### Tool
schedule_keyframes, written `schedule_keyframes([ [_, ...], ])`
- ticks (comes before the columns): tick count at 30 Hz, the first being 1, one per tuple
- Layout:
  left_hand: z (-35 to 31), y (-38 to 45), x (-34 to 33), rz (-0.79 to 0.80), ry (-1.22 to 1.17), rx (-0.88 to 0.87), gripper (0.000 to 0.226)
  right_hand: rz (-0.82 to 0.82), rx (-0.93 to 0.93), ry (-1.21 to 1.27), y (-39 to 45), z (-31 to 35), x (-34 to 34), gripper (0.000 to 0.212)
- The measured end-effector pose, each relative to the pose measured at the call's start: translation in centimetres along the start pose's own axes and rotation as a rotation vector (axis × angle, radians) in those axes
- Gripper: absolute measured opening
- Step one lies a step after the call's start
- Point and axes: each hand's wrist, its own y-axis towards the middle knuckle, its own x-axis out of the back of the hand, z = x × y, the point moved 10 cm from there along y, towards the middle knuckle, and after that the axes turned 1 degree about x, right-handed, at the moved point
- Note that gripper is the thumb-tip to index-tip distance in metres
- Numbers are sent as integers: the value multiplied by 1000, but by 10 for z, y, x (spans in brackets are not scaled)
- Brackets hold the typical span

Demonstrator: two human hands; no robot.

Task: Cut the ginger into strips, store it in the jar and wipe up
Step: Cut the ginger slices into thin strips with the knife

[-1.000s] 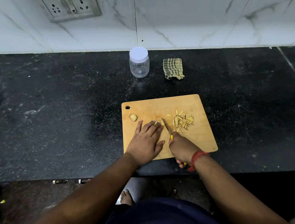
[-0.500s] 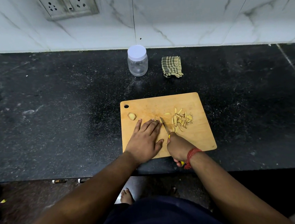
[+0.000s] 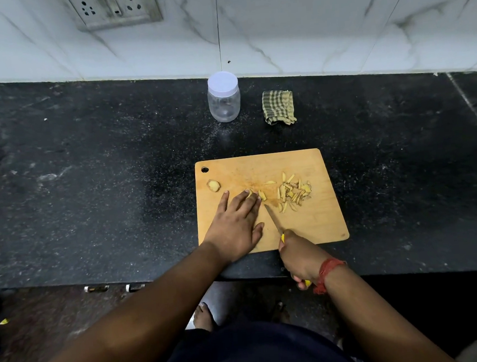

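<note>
A ginger piece [image 3: 257,194] is pressed flat on the cutting board [image 3: 317,223] by the left hand [image 3: 235,226]; a yellow-handled knife [image 3: 274,219] is gripped by the right hand [image 3: 302,257]. Cut ginger strips [image 3: 294,192] are piled alongside (jar [image 3: 224,100] lidded, beyond the board).

One head-worn wide-angle camera, looking forward and steeply down over the black counter [image 3: 90,192]. Cutting board [image 3: 314,220] sits near, centre frame; tiled wall [image 3: 304,18] along top edge.

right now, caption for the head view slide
Left hand steadies ginger; right hand holds knife on board.
</note>
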Motion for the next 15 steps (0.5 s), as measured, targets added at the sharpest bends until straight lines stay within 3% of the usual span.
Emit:
schedule_keyframes([
  [9, -17, 6, 3, 15, -24, -60, 64, -165, 104, 212, -6, 2, 43, 15],
  [15, -44, 17, 1, 47, -38, -95, 66, -191, 154, 223, -6, 11, 54, 21],
])
